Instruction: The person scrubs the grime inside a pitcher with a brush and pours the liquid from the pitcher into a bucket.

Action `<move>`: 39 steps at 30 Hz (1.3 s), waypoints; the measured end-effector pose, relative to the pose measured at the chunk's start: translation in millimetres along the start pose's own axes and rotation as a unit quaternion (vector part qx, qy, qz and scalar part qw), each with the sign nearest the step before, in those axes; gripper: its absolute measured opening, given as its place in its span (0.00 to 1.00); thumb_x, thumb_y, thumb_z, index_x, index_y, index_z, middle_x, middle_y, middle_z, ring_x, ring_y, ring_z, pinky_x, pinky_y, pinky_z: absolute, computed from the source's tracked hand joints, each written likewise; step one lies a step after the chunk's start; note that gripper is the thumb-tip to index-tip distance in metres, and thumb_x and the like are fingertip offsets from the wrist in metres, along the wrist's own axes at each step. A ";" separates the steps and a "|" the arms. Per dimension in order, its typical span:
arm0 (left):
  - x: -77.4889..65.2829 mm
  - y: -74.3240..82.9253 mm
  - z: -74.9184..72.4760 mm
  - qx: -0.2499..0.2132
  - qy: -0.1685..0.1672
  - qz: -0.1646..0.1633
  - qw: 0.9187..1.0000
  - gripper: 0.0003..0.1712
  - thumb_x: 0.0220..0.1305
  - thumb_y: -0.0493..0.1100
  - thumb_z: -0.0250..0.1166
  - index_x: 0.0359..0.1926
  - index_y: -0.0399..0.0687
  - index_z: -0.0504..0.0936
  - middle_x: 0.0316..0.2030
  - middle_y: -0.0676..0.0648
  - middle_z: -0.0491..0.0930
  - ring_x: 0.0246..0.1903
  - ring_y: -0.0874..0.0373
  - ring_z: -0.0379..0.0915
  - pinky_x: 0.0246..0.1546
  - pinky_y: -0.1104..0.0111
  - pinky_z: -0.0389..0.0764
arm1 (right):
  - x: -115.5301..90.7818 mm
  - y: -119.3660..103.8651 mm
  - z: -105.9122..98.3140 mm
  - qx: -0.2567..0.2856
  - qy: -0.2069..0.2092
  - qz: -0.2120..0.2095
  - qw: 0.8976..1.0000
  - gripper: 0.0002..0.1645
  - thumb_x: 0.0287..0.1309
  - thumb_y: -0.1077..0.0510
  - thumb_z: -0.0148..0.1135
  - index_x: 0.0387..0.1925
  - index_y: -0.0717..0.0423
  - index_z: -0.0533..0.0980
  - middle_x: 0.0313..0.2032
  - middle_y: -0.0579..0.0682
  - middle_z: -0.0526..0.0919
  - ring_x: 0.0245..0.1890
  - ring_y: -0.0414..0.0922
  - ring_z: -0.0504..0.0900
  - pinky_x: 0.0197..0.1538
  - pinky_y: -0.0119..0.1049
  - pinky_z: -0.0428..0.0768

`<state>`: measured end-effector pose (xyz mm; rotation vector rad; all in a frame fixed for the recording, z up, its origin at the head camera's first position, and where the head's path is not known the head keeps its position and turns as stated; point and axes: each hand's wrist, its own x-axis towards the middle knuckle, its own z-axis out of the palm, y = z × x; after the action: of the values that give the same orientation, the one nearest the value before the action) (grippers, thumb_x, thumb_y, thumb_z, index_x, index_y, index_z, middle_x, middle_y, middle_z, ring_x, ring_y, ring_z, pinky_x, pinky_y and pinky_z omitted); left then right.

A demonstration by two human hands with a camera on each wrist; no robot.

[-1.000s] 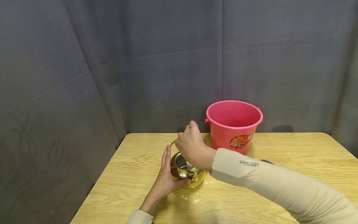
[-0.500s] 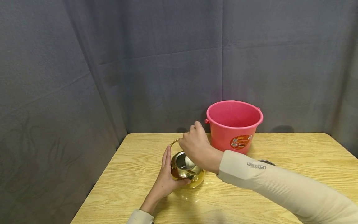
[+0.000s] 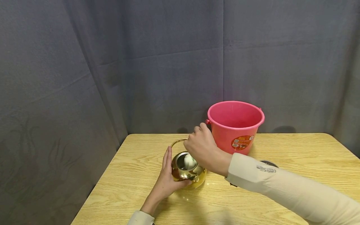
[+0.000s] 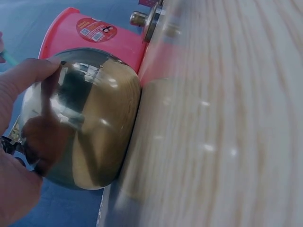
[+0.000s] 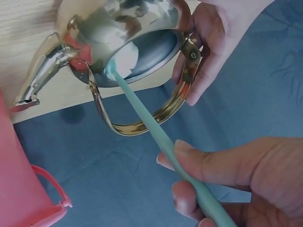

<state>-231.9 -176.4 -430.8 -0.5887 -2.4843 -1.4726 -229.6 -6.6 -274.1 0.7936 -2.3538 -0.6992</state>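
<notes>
A shiny gold kettle [image 3: 194,179] with an arched handle [image 5: 130,128] and a spout [image 5: 45,71] stands on the table. My left hand [image 3: 166,181] holds its left side, fingers along the wall and thumb across the front. My right hand [image 3: 203,148] pinches the slim green stick of a cleaning brush [image 5: 158,135]. The stick passes under the arched handle and into the kettle's round opening. A white, rounded brush head [image 3: 189,162] shows inside that opening; its lower part is hidden. The right hand hides the stick in the head view.
Behind and to the right stands a pink bucket [image 3: 225,137] with an orange label. A metal lid with a knob [image 4: 138,19] lies near it, partly behind the right sleeve [image 3: 261,175] in the head view. A grey curtain [image 3: 174,72] hangs behind the wooden table [image 3: 135,168].
My right hand has shifted a little to the right, uncovering more of the white brush head in the opening. The left hand and the kettle have stayed put.
</notes>
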 end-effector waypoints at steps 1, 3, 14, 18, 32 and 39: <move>0.0 0.0 0.0 0.001 0.001 0.000 1.000 0.78 0.42 0.52 0.82 0.76 0.67 0.28 0.75 0.51 0.29 0.71 0.39 0.37 0.63 0.40 0.52 | -0.8 0.5 0.8 0.001 0.005 0.002 1.000 0.09 0.52 0.58 0.67 0.20 0.41 0.82 0.19 0.42 0.80 0.24 0.45 0.73 0.34 0.40 0.65; -0.1 -0.2 0.0 0.002 0.002 0.000 1.000 0.78 0.42 0.51 0.82 0.76 0.67 0.28 0.75 0.51 0.29 0.71 0.39 0.37 0.63 0.39 0.52 | -2.0 1.5 2.4 0.002 0.013 0.005 1.000 0.09 0.51 0.58 0.67 0.19 0.42 0.82 0.19 0.43 0.80 0.24 0.45 0.73 0.34 0.41 0.66; -0.1 -0.6 0.3 0.008 0.001 0.003 1.000 0.77 0.42 0.52 0.81 0.76 0.66 0.28 0.75 0.50 0.29 0.71 0.40 0.38 0.63 0.40 0.52 | -6.5 6.5 11.2 0.032 0.034 0.012 0.999 0.10 0.50 0.60 0.67 0.18 0.43 0.82 0.19 0.44 0.80 0.24 0.46 0.73 0.35 0.42 0.67; -0.1 -0.5 0.0 0.011 0.002 0.006 1.000 0.77 0.42 0.52 0.81 0.76 0.64 0.29 0.75 0.48 0.30 0.70 0.38 0.40 0.63 0.40 0.54 | -8.3 8.8 15.0 0.045 0.038 0.016 0.998 0.11 0.49 0.62 0.66 0.17 0.44 0.82 0.19 0.45 0.80 0.24 0.46 0.74 0.34 0.42 0.68; -0.9 -1.3 -0.7 0.010 0.003 0.011 1.000 0.77 0.42 0.50 0.81 0.76 0.64 0.29 0.76 0.46 0.30 0.70 0.37 0.41 0.62 0.40 0.54 | -11.8 13.1 23.0 0.070 0.037 0.017 0.997 0.11 0.48 0.63 0.68 0.16 0.48 0.81 0.17 0.47 0.79 0.24 0.48 0.76 0.32 0.42 0.68; -0.9 -1.6 -0.8 0.007 0.002 0.008 1.000 0.77 0.43 0.49 0.81 0.76 0.65 0.28 0.75 0.47 0.30 0.71 0.38 0.38 0.62 0.39 0.53 | -12.7 13.0 24.9 0.079 0.047 0.023 0.995 0.11 0.48 0.64 0.67 0.16 0.49 0.81 0.17 0.48 0.79 0.23 0.48 0.76 0.30 0.42 0.69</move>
<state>-231.8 -178.0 -432.0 -0.6017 -2.4793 -1.4495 -241.9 18.0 -288.0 0.8178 -2.3554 -0.4501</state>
